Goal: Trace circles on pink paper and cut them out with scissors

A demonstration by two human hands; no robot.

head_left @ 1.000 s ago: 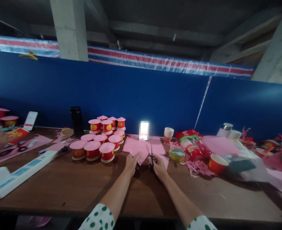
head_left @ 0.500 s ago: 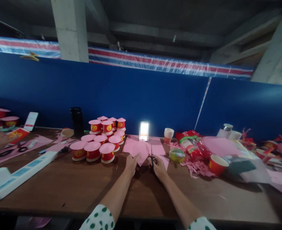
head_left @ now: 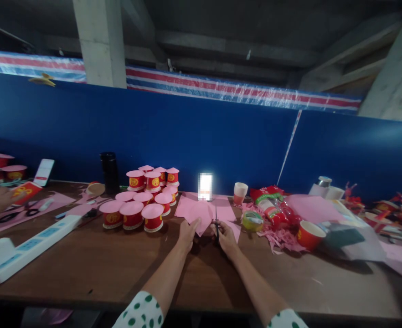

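Observation:
My left hand [head_left: 188, 232] pinches the lower left edge of a pink paper piece [head_left: 201, 217] that comes to a point toward me. In my right hand [head_left: 227, 238] is a pair of dark scissors [head_left: 216, 225], its blades pointing away from me beside the paper's right edge. My fingers are closed round the handles. More pink paper sheets [head_left: 225, 210] lie on the table behind and under the scissors. To the left stand several red paper cups with pink conical tops [head_left: 153, 217], some stacked. A bright phone screen [head_left: 205, 187], blurred out, stands upright behind the paper.
Right of my hands are a white-and-red cup [head_left: 240, 193], a roll of tape [head_left: 252, 221], pink paper scraps [head_left: 283, 239], red plastic packaging [head_left: 272, 205] and a red cup [head_left: 310, 236]. A power strip [head_left: 37, 246] and black bottle [head_left: 109, 173] stand left; a blue partition [head_left: 201, 127] rises behind.

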